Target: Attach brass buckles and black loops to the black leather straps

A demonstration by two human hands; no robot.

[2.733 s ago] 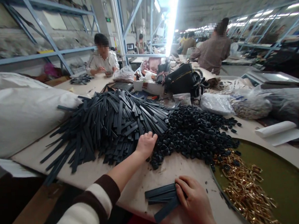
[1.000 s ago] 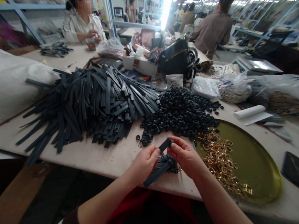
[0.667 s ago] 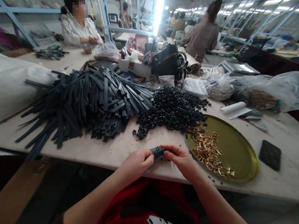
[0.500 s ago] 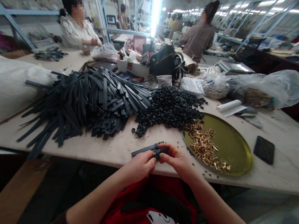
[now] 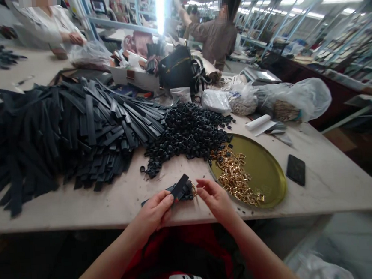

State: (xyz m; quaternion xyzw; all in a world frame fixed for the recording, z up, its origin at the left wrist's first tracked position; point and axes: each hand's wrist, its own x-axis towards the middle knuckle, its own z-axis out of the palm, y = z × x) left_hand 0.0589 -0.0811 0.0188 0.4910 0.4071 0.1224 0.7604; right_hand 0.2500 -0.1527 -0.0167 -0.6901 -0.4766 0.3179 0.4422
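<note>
My left hand (image 5: 159, 207) pinches a dark leather strap (image 5: 180, 185), which slants up and away from its fingers. Beneath that strap, more dark straps with black loops and gold buckles (image 5: 194, 189) lie on the table near its front edge. My right hand (image 5: 213, 195) is just right of these buckles, its fingers slightly apart with nothing visible in them. Left of my hands spreads a big heap of dark straps (image 5: 91, 121). Beyond my hands is a pile of small black loops (image 5: 188, 133). Gold buckles (image 5: 237, 174) cover the left side of a round gold tray (image 5: 265, 167).
A black phone (image 5: 295, 169) lies right of the tray. Behind it are a white paper roll (image 5: 258, 122) and plastic-wrapped bundles (image 5: 294, 101). A black bag (image 5: 176, 67) stands at the back beside a box (image 5: 132, 77). Two co-workers are across the table.
My hands have separated: the right has come away from the strap, while the left keeps hold of one, now tilted upward. The camera view has shifted to the right and downward.
</note>
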